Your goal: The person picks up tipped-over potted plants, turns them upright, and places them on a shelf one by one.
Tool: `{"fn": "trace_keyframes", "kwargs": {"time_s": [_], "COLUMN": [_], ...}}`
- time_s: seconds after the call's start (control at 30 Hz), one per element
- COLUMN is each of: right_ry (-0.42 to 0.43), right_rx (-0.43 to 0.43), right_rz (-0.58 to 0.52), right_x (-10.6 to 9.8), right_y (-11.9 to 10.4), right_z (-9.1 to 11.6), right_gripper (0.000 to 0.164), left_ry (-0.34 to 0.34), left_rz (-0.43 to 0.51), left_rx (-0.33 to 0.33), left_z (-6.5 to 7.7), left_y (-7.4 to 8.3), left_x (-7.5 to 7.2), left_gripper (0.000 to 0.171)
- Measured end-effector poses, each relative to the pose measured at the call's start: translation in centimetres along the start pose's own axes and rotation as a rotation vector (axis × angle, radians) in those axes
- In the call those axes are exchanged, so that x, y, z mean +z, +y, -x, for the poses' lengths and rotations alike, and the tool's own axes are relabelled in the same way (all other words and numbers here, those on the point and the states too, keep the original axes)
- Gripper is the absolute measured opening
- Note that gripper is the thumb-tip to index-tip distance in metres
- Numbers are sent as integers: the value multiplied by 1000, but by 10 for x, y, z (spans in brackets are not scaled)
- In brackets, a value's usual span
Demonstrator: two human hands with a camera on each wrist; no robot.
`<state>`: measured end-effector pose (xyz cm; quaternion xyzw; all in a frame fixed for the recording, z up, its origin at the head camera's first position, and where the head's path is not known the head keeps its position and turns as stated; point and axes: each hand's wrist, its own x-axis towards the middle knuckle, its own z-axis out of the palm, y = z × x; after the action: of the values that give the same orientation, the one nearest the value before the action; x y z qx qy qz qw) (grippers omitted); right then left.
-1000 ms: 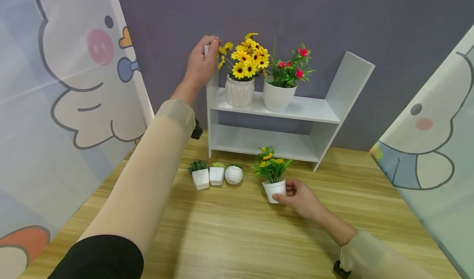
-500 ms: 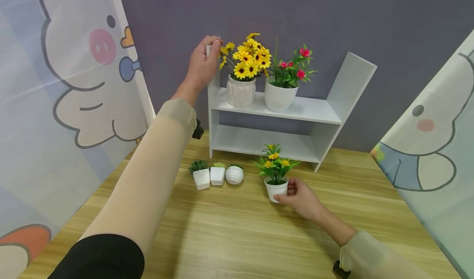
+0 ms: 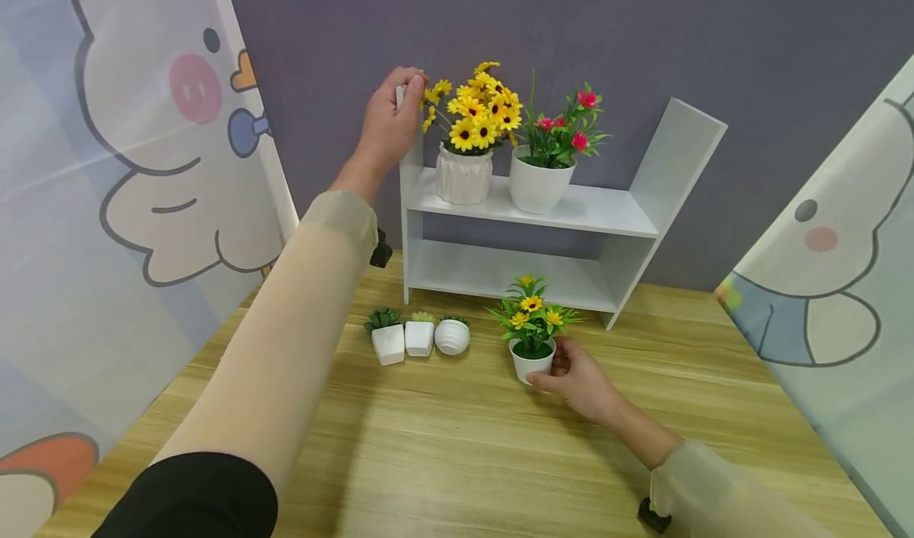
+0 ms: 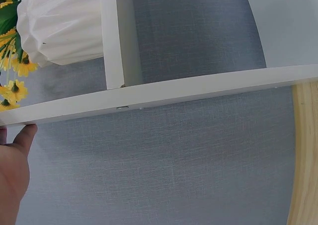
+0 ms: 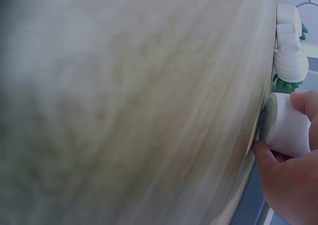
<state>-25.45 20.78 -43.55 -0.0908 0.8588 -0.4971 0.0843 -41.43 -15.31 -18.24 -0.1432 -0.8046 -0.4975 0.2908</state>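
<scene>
My left hand grips the top of the left side panel of a white two-tier shelf. In the left wrist view its fingertips lie against that panel's edge. Low on the right, my right hand holds a small white pot of yellow flowers, thumb in front and fingers round the far side. The pot stands in front of the shelf, its top tipped a little toward me so the green filling shows. In the right wrist view part of the pot's base shows close to the wooden table.
Three small white succulent pots stand side by side on the wooden table, left of my right hand. On the upper shelf sit a ribbed pot of yellow daisies and a smooth pot with red flowers. A grey wall rises behind.
The pot of yellow flowers has turned in my right hand, from leaning left to facing me with its top tipped forward. My left hand stays on the side panel.
</scene>
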Motion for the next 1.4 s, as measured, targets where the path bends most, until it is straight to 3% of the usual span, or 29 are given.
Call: {"fn": "trace_keyframes", "kwargs": {"time_s": [0.3, 0.53, 1.1, 1.4], "right_ry": [-12, -15, -69, -102], "right_rx": [-52, -46, -126, -88], "right_rz": [51, 45, 10, -42], "right_x": [1, 0, 3, -2], "right_y": [-2, 1, -4, 0], "right_z": [-2, -8, -21, -20], "right_gripper": [66, 75, 79, 72], "left_ry": [-4, -1, 3, 1], "left_rz": [18, 13, 16, 15], "left_rx": [4, 12, 12, 14], "left_z": [-2, -1, -1, 0], "left_y": [-2, -2, -1, -1], "left_x": [0, 1, 0, 0], "left_gripper": [46, 46, 46, 46]}}
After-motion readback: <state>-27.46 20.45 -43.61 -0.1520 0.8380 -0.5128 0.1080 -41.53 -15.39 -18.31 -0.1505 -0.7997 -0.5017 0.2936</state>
